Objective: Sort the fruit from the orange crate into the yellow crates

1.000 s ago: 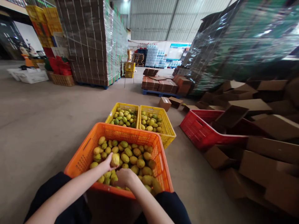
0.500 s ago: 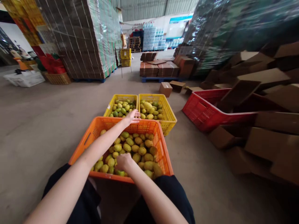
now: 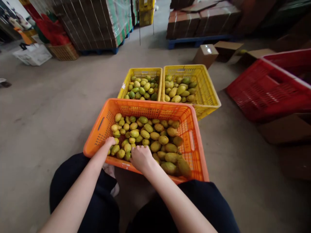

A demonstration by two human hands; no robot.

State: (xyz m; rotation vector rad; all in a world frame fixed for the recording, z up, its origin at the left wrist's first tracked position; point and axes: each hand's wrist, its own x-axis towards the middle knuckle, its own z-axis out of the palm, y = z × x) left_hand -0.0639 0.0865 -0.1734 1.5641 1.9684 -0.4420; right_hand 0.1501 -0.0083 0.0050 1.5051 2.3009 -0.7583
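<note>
An orange crate (image 3: pixel 199 155) stands before my knees, holding many green-yellow fruits (image 3: pixel 145 134). My left hand (image 3: pixel 111 141) is inside its left front part, bent down against a yellow fruit; its fingers are mostly hidden. My right hand (image 3: pixel 141 158) is over the near middle of the crate, fingers curled down among the fruits, and what they grip, if anything, is hidden. Behind the orange crate stand two yellow crates, the left one (image 3: pixel 123 84) and the right one (image 3: pixel 211 86), both with similar fruits in them.
A red crate (image 3: pixel 269 87) stands on the right with cardboard boxes (image 3: pixel 286 129) beside it. Farther back are a small closed carton (image 3: pixel 206 55), flattened cardboard on a blue pallet (image 3: pixel 196 41), a wrapped stack (image 3: pixel 85 26) and a white basket (image 3: pixel 34 54).
My left hand has come back from above the yellow crates, where it was spread, down into the orange crate. My right hand stays low over the fruits. The view has tilted down.
</note>
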